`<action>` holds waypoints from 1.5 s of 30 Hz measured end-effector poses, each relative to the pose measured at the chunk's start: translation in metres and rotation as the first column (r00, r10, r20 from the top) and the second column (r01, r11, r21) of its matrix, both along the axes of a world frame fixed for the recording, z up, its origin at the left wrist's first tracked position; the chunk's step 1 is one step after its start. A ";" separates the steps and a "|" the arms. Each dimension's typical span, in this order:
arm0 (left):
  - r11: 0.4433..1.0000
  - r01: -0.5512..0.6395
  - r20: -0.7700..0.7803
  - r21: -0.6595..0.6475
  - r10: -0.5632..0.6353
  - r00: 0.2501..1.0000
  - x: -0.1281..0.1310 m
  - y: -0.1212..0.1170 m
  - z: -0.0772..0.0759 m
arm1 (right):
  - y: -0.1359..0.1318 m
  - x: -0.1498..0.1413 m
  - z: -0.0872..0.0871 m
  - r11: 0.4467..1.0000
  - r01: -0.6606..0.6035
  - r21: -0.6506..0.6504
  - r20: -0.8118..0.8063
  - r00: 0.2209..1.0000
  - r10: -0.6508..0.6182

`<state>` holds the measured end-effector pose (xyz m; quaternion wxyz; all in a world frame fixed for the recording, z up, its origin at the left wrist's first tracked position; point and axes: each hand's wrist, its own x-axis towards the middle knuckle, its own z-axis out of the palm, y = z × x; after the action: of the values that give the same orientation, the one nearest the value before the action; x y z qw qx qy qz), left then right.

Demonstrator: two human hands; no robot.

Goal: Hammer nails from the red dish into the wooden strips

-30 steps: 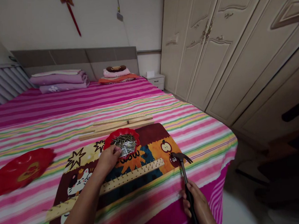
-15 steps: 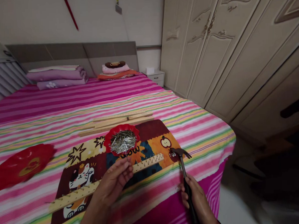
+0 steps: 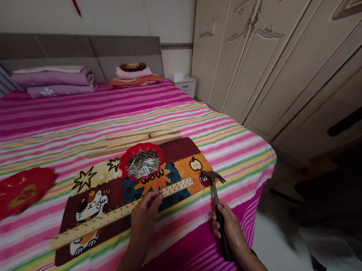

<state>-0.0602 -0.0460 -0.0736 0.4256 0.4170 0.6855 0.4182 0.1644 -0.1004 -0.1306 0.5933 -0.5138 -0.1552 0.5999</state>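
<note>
Two hands reach over a nail-studded wooden strip (image 3: 118, 213) on a striped bed cover (image 3: 236, 148).
At left lies a red tray (image 3: 8, 193); the strip crosses a patterned mat (image 3: 111, 191), partly blocked by the left hand (image 3: 148, 206), its fingertips pinched narrow at the wood, anything between them too small to tell. Beyond sits a red bowl (image 3: 124, 164) of nails (image 3: 144, 163), with loose wooden slats (image 3: 129, 141) at its far side. Rightward, the right hand (image 3: 226, 222) has its fingers wrapped around a hammer (image 3: 221, 230), near the wardrobe (image 3: 241, 67).
</note>
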 end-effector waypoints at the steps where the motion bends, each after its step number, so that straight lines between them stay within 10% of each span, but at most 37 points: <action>1: 1.000 -0.009 -0.044 0.009 0.010 0.999 0.003 0.000 -0.005 | 0.000 0.000 -0.001 1.000 0.000 0.001 0.000 1.000 0.000; 19: 0.964 0.044 -0.359 0.262 0.055 0.932 0.014 0.005 -0.029 | 0.000 0.002 -0.002 1.000 -0.009 -0.005 0.001 1.000 0.009; 27: 0.912 0.150 -0.467 0.382 0.050 0.883 0.012 0.005 -0.039 | -0.017 -0.004 0.030 0.999 -0.037 -0.021 0.212 0.976 0.041; 30: 0.895 0.181 -0.489 0.407 0.047 0.871 0.012 0.004 -0.042 | -0.022 -0.004 0.052 0.957 -0.288 0.014 0.504 0.829 0.242; 35: 0.880 0.210 -0.522 0.427 0.050 0.852 0.012 0.003 -0.046 | -0.018 -0.012 0.086 0.714 -0.697 0.066 0.863 0.399 0.309; 41: 0.892 0.203 -0.513 0.404 0.037 0.858 0.013 0.002 -0.043 | -0.013 -0.020 0.099 0.671 -0.736 -0.090 0.922 0.193 0.335; 45: 0.897 0.194 -0.494 0.397 0.031 0.869 0.015 0.002 -0.042 | -0.013 -0.020 0.104 0.687 -0.722 -0.086 0.917 0.212 0.338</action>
<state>-0.0451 -0.0442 -0.1155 0.1525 0.6226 0.6408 0.4224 0.1445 -0.1132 -0.0268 0.2524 -0.5374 -0.7168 0.3657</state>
